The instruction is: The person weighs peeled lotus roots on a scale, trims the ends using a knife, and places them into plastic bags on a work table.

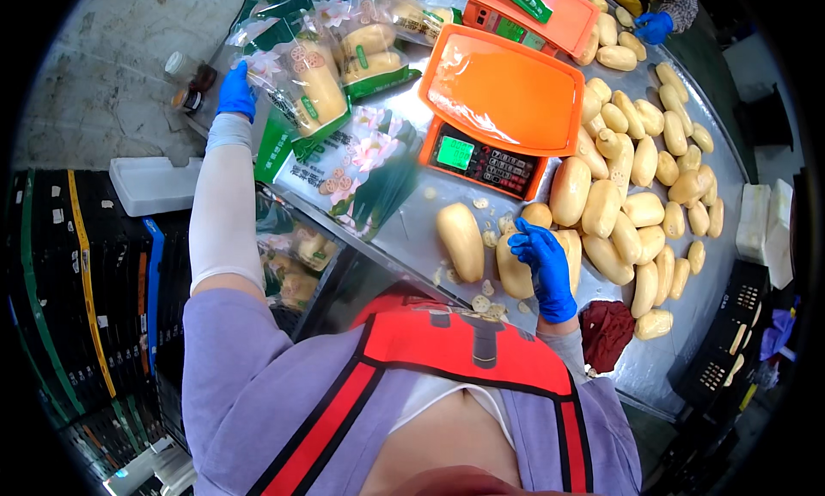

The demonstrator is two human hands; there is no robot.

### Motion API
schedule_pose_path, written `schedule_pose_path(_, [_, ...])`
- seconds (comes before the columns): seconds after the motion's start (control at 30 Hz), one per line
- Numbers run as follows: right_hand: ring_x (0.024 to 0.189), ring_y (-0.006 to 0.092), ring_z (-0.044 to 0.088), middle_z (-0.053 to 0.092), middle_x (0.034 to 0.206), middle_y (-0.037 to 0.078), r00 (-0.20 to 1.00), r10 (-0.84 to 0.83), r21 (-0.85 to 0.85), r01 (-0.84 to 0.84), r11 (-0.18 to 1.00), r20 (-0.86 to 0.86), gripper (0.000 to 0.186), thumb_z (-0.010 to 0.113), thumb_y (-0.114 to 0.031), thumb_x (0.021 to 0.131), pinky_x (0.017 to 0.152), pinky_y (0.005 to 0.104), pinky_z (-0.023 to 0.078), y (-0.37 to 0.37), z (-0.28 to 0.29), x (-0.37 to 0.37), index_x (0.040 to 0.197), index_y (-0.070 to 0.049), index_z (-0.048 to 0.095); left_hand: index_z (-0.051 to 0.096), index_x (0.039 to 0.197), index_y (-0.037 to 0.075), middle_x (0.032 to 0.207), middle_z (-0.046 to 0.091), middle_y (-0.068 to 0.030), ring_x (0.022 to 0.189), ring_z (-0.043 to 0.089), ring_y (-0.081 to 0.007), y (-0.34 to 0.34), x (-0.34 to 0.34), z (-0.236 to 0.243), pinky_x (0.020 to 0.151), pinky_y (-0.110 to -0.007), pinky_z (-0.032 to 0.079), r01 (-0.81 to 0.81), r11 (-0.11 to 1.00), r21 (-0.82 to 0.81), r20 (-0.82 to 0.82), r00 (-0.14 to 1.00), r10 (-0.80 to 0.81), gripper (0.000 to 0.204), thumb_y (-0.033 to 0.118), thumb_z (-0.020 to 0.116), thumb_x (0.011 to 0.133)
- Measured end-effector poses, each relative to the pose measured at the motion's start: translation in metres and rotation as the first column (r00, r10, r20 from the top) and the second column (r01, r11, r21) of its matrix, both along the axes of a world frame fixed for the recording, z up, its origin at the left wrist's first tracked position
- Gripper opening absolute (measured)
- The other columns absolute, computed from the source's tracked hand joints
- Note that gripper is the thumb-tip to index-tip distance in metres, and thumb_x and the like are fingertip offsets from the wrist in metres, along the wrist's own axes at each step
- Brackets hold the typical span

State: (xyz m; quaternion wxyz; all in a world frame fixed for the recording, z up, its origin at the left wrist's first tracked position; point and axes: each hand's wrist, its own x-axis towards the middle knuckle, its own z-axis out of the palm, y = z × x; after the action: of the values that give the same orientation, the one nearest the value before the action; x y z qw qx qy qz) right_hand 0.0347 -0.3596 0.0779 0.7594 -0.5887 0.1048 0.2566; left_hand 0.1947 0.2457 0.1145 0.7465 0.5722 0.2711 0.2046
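Observation:
My left hand (238, 92), in a blue glove, is closed on the edge of a clear printed bag of lotus root (316, 83) at the far left of the table. Under that bag lie flat printed bags (365, 165) with pink flowers and green ends. My right hand (546, 268), also blue-gloved, hovers beside a peeled lotus root (514, 271) near the table's front edge; its fingers are loosely bent and apart, with nothing visible in them. Left of it lies another lotus root (461, 242). An orange weighing scale (503, 92) with a lit green display stands between my hands.
Many peeled lotus roots (644, 208) cover the table's right side. More filled bags (374, 45) and a second orange scale (559, 19) are at the back. A co-worker's gloved hand (655, 27) shows at the back right. A dark red cloth (607, 334) and root scraps (481, 303) lie near the front edge.

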Motion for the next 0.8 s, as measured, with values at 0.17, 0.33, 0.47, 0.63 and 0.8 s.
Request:
schedule_pose_path(0.17, [0.084,0.0085,0.058,0.065,0.095,0.004,0.999,0.029,0.001,-0.029,1.000,0.017,0.032,0.049,-0.020,0.094,0.075,0.0207,0.044,0.003,0.000,0.002,0.119,-0.002,0.057,0.060,0.110,0.011,0.102,0.061,-0.0023,0.091,0.057,-0.0168,0.034,-0.009,-0.008,0.073,-0.030,0.047,-0.024,0.994,0.104,-0.064,0.997,0.030,0.029,0.028,0.059,0.087])
schedule_pose_path(0.33, [0.084,0.0085,0.058,0.065,0.096,0.004,0.999,0.040,0.004,-0.040,0.999,0.022,0.032,0.048,-0.020,0.094,0.075,0.0209,0.044,0.003,-0.001,0.002,0.119,-0.002,0.057,0.057,0.118,0.021,0.104,0.060,0.0035,0.093,0.054,-0.0114,0.049,-0.012,-0.014,0.078,-0.028,0.037,0.035,0.997,0.071,-0.158,0.987,-0.023,0.045,0.051,0.059,0.084])
schedule_pose_path(0.47, [0.084,0.0084,0.058,0.065,0.096,0.004,0.999,0.027,-0.001,-0.027,1.000,0.020,0.032,0.048,-0.020,0.094,0.076,0.0209,0.044,0.003,0.000,0.002,0.119,-0.002,0.057,0.053,0.123,0.022,0.105,0.060,0.0036,0.093,0.053,-0.0117,0.021,-0.028,-0.005,0.081,-0.030,0.035,-0.027,0.993,0.119,-0.244,0.968,0.055,0.056,0.059,0.057,0.082])
schedule_pose_path(0.63, [0.084,0.0082,0.058,0.065,0.096,0.004,0.999,0.028,0.014,-0.029,0.999,0.034,0.032,0.048,-0.020,0.094,0.075,0.0207,0.044,0.004,0.000,0.001,0.119,-0.002,0.057,0.053,0.123,0.018,0.103,0.059,0.0033,0.093,0.052,-0.0124,0.008,-0.049,-0.018,0.080,-0.033,0.036,-0.065,0.996,0.054,-0.340,0.937,0.080,0.059,0.058,0.059,0.080])
schedule_pose_path(0.8, [0.084,0.0081,0.058,0.065,0.096,0.004,0.998,0.056,0.006,-0.056,0.998,0.019,0.032,0.049,-0.020,0.094,0.075,0.0205,0.044,0.006,0.000,0.002,0.119,-0.002,0.057,0.063,0.099,0.010,0.087,0.061,0.0005,0.079,0.053,-0.0118,0.026,-0.050,-0.048,0.073,-0.026,0.038,0.098,0.984,0.152,-0.306,0.951,-0.048,0.042,0.048,0.064,0.081])
